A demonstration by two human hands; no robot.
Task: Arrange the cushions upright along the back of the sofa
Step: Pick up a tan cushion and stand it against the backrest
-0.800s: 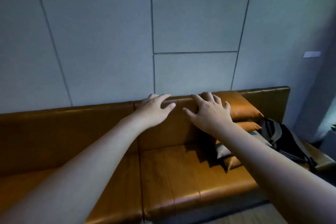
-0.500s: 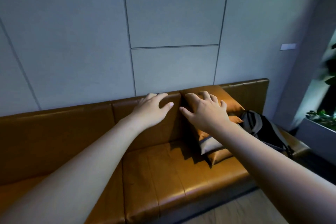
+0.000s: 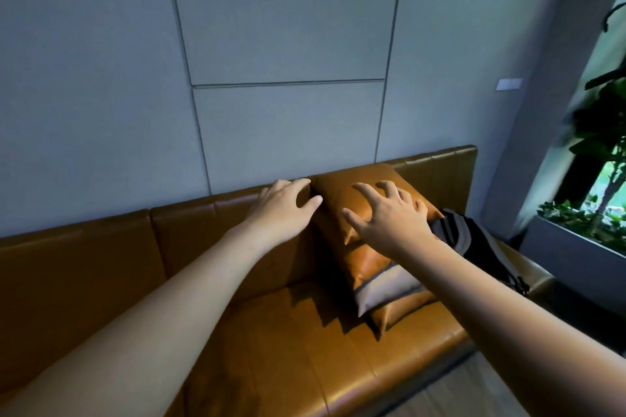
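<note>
A pile of cushions lies on the right part of a brown leather sofa (image 3: 264, 342). The top cushion (image 3: 349, 200) is brown leather; under it lie another brown one (image 3: 366, 267), a grey one (image 3: 386, 291) and a brown one (image 3: 399, 311) at the bottom. My left hand (image 3: 284, 210) hovers at the top cushion's left edge, by the sofa back, fingers apart. My right hand (image 3: 389, 213) is spread over the top cushion, fingers apart, holding nothing. Whether either hand touches the cushion is unclear.
A dark backpack (image 3: 474, 244) with grey stripes leans on the sofa's right end, just behind the pile. A grey panelled wall (image 3: 288, 44) rises behind the sofa. A planter (image 3: 576, 247) with green plants stands at the right. The sofa seat stretches leftwards.
The view has swung right and closer to the pile. Both hands have moved from the sofa back onto the top cushion, the right hand now spread over it.
</note>
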